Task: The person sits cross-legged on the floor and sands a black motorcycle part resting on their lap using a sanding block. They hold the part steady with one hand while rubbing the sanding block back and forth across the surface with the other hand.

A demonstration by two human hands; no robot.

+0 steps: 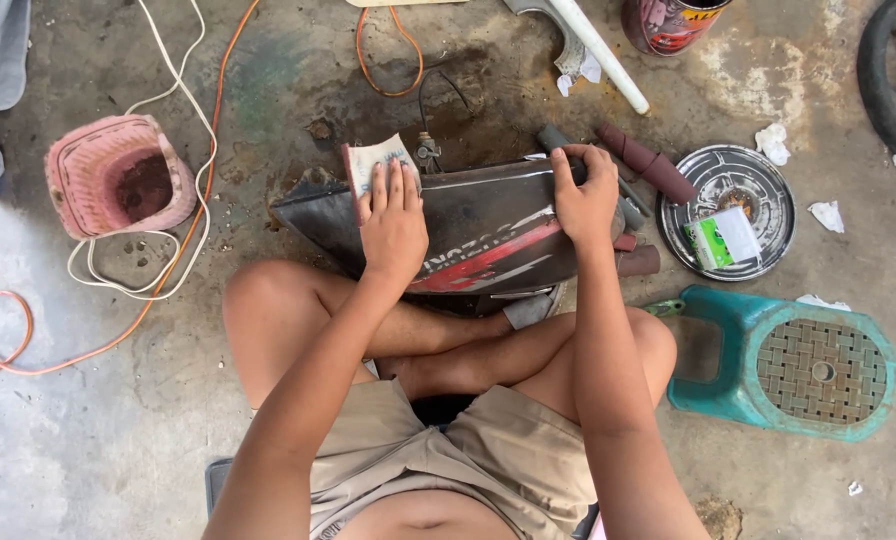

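Sanding step: left hand (393, 222) pressing sandpaper (373, 160) flat on black panel (478, 225), right hand (586, 195) gripping panel edge; next stroke needing steady pressure

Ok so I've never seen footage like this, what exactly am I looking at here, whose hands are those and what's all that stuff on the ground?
A camera on a person's head looks down at their own hands and crossed legs as they sit on a concrete floor. The left hand presses a sheet of sandpaper flat on a dark motorcycle panel with red stripes. The right hand grips the panel's top edge. Around them lie a pink basket, a teal stool, a round metal cover, cables and paper scraps.
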